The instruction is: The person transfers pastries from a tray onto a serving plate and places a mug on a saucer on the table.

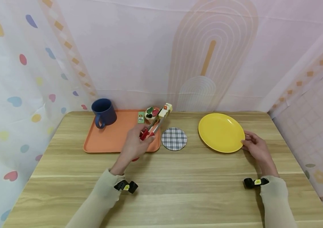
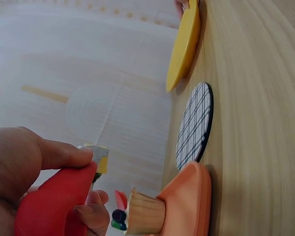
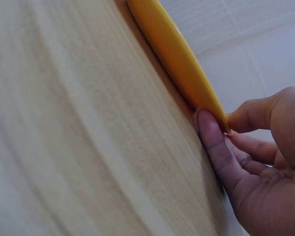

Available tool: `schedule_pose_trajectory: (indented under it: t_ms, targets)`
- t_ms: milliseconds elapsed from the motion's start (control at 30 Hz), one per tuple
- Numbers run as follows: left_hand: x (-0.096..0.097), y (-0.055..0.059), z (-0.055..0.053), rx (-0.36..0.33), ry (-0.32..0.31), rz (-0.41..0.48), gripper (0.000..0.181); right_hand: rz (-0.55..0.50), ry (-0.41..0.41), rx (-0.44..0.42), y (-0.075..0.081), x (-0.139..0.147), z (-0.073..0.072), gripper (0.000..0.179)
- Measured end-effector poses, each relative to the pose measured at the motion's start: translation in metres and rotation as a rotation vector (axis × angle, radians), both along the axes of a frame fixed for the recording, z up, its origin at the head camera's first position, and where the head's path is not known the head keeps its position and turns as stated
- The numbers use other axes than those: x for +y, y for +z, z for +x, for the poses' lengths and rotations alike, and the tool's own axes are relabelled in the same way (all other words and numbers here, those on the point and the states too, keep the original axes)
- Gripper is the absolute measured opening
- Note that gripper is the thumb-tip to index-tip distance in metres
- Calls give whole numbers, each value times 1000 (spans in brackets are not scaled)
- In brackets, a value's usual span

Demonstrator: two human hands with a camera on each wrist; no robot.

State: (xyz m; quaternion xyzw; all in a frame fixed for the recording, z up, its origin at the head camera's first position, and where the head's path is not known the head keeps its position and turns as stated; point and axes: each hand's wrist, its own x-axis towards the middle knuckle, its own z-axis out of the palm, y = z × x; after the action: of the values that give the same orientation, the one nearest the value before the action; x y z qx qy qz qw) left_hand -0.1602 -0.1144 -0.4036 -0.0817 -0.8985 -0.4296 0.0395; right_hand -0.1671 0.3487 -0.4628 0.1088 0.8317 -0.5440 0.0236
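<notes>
My left hand (image 1: 135, 141) grips red-handled tongs (image 1: 153, 127) above the right part of the orange tray. Between the tongs' tips is a small cream-coloured toy cake slice (image 1: 165, 110) with an orange-red topping, raised above the tray. In the left wrist view the red handle (image 2: 54, 201) lies between thumb and fingers, and the hand hides most of the slice. On the right, my right hand (image 1: 256, 147) pinches the rim of a round yellow plate (image 1: 221, 133). The right wrist view has the thumb and fingers on opposite faces of the plate's edge (image 3: 187, 69).
The orange tray (image 1: 107, 142) holds a dark blue mug (image 1: 104, 112), a fruit-topped cupcake (image 1: 151, 114) and a small green piece (image 1: 140, 117). A round checked coaster (image 1: 174, 139) lies between tray and plate. A patterned cloth (image 1: 138, 57) hangs behind the wooden table (image 1: 184, 196).
</notes>
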Motion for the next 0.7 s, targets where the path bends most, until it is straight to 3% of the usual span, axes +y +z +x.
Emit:
schedule_pose_trajectory:
  t_ms: [533,700]
  targets:
    - [24,-9,-4,18,-31,36,39,8,-8,-7,-1,2,2,56]
    - [30,-12,-5,34,-56,36,32,4,-11,-12,-1,2,1,57]
